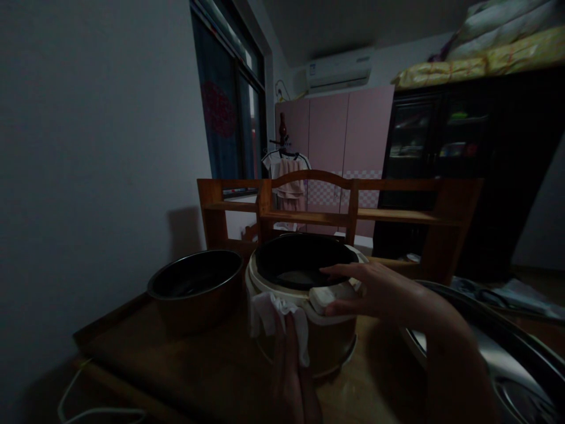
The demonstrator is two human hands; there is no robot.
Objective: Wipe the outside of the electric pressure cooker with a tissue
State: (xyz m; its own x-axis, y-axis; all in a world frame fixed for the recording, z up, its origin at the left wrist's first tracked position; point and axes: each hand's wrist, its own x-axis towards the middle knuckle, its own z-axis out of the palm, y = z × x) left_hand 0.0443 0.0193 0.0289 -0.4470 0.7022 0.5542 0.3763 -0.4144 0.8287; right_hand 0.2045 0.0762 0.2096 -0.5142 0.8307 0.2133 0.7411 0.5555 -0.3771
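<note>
A lidless electric cooker stands upright on the wooden table in front of me, its dark round inside open to the top. My left hand presses a white cloth against the front of its outer wall, fingers stretched upward along the cloth. On the cooker's right side, my right hand grips the pale block at the rim, thumb on the outside and fingers reaching over the edge. To the left sits a dark round inner pot, apart from both hands.
At the right lies a large round metal piece with a dark rim, beneath my right forearm. A wooden shelf rises behind the cooker. A wall borders the left side, and a pale cable hangs at lower left.
</note>
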